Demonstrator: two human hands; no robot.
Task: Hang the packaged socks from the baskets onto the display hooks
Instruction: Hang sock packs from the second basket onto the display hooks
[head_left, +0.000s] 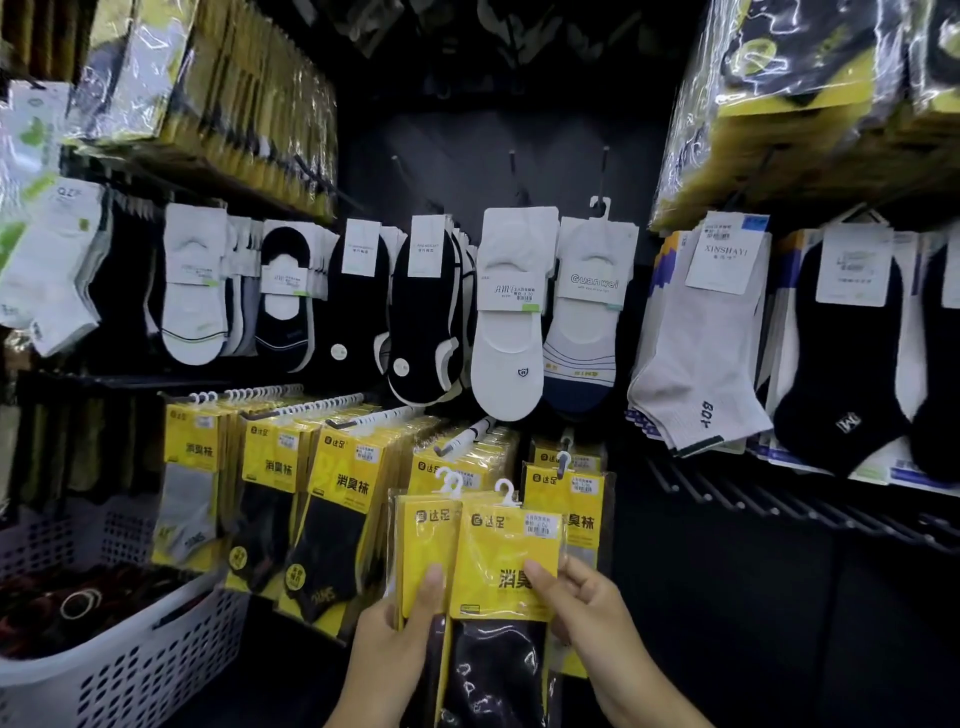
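Packaged socks (501, 564), several yellow-carded packs with dark socks showing below the card, are held fanned at lower centre, in front of the display and off any hook. Their white plastic hangers (505, 491) point upward, free. Left hand (397, 636) grips the rear packs at their left edge, thumb flat across the yellow card, other fingers hidden behind. Right hand (587, 608) pinches the front pack at its right edge, thumb on the card beside the black characters, fingers curled behind. Just above the held packs a display hook (462, 439) juts forward, partly loaded with matching hung packs (478, 467). To its left, three further rows of yellow packs (343, 483) hang full. The upper row carries low-cut socks (509, 332) in white and black. Ankle socks (696, 364) hang on the right-hand panel, and below these, bare hooks (769, 506) stick out from the dark wall. A white perforated basket (156, 660) stands at lower left, holding dark goods that cannot be identified
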